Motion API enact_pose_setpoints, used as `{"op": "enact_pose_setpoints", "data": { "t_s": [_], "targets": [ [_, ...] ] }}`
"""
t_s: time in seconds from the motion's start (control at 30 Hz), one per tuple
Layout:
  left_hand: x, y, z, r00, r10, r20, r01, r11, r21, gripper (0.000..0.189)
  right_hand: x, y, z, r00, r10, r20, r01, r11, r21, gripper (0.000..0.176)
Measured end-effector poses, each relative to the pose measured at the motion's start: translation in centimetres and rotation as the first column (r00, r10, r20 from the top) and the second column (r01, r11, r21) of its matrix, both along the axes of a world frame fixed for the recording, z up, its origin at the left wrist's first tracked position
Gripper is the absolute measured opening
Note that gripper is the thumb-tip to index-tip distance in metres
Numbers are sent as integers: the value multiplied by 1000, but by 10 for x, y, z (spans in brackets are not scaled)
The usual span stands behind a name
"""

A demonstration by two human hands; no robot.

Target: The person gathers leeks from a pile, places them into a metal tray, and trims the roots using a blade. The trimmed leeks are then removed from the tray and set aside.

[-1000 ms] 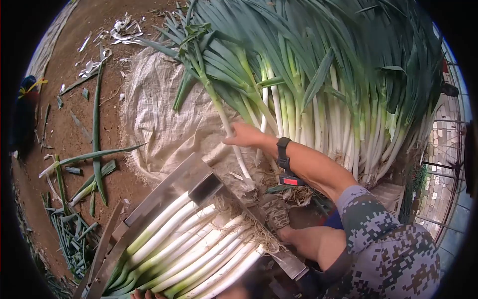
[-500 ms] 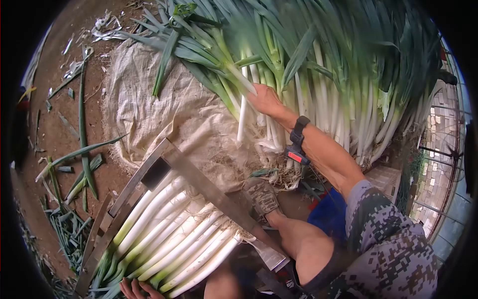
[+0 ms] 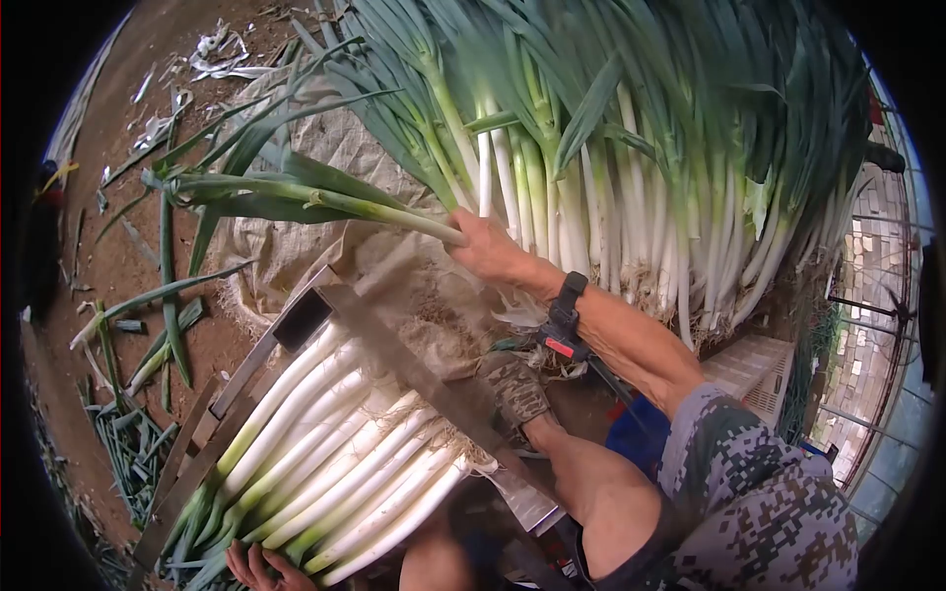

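My right hand [image 3: 483, 243], with a black band on its wrist, is closed round the white stalk of a leek [image 3: 379, 209] whose green leaves stretch left over the sacking. Behind it stands a big pile of leeks [image 3: 631, 187], white ends toward me. At the bottom left my left hand [image 3: 264, 569] touches the green part of a row of leeks [image 3: 345, 453] lying in a metal frame [image 3: 414, 374]. Its fingers are apart and partly cut off by the image edge; the palm is hidden.
Pale woven sacking [image 3: 340, 256] covers the ground in the middle. Cut leaves [image 3: 128, 448] litter the brown soil at left. A blue object [image 3: 636, 433] and a light plastic crate [image 3: 754, 374] lie at right, beyond my shoe [image 3: 514, 387].
My right hand has moved left and a little toward me, drawing the leek off the pile and swinging its leaves left. My left hand has shifted slightly left.
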State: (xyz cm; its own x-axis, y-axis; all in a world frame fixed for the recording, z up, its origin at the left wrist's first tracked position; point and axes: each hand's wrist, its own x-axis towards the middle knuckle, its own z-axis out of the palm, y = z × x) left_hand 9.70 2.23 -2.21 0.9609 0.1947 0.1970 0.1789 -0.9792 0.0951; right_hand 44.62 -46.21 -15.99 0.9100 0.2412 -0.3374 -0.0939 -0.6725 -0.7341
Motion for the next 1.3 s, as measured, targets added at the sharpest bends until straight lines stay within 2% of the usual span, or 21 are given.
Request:
{"op": "enact_pose_setpoints", "data": {
  "t_s": [0.07,0.13,0.2,0.23,0.3,0.33,0.4,0.5,0.57,0.6,0.67,0.73,0.83,0.9,0.97,1.0,1.03,1.1,1.17,1.23,1.3],
  "targets": [
    [1,-10,7,995,88,-53,-90,996,-30,18,-1,10,11,998,50,-50,-47,997,53,27],
    [6,-20,10,985,162,-63,-166,984,-65,17,7,23,51,992,109,68,-121,966,227,27],
    [3,-15,7,989,135,-57,-137,990,-21,17,34,50,93,981,91,172,-144,934,327,28],
    [2,-12,4,991,124,-40,-126,991,-48,17,50,59,117,984,89,156,-137,933,333,29],
    [3,-12,5,991,134,-17,-135,988,-70,18,73,69,174,972,213,96,-233,907,350,33],
    [4,-12,5,991,133,-11,-134,988,-83,18,76,73,191,960,227,161,-275,863,424,36],
    [1,-8,0,993,118,17,-116,990,-85,18,75,78,226,945,268,187,-325,834,446,36],
    [11,-18,7,987,151,56,-146,986,-79,15,61,96,275,904,296,308,-390,865,315,36],
    [6,-13,-3,983,153,104,-145,986,-77,14,46,114,291,922,183,342,-335,820,465,37],
    [9,-15,2,983,160,86,-154,985,-77,14,30,133,323,965,142,219,-226,872,433,45],
    [12,-17,5,975,184,123,-169,978,-119,15,-9,175,363,948,88,306,-206,903,378,37],
    [13,-17,4,966,188,175,-167,978,-124,14,-53,217,394,859,180,478,-285,946,156,34],
    [14,-18,2,953,200,227,-172,975,-137,15,-75,253,383,459,297,837,-729,664,164,39],
    [12,-18,4,953,203,224,-169,972,-162,19,-102,286,395,406,408,818,-828,544,140,40],
    [10,-16,4,959,170,225,-133,976,-171,24,-124,308,368,427,543,723,-846,523,107,38],
    [13,-22,14,929,201,310,-139,967,-212,25,-135,319,354,433,605,668,-854,513,88,37],
    [9,-23,15,912,211,353,-137,965,-223,27,-143,322,333,417,607,676,-838,545,27,15],
    [0,-23,16,877,211,432,-102,960,-261,26,-147,318,271,413,730,545,-817,562,-132,17],
    [-13,-30,19,852,260,454,-120,942,-313,27,-142,293,192,421,860,290,-777,506,-375,16],
    [-22,-34,28,845,261,467,-110,939,-326,29,-131,265,150,446,847,289,-729,532,-431,17],
    [-31,-33,33,851,247,463,-139,957,-256,36,-123,246,145,463,852,244,-705,521,-481,17]
  ]
}}
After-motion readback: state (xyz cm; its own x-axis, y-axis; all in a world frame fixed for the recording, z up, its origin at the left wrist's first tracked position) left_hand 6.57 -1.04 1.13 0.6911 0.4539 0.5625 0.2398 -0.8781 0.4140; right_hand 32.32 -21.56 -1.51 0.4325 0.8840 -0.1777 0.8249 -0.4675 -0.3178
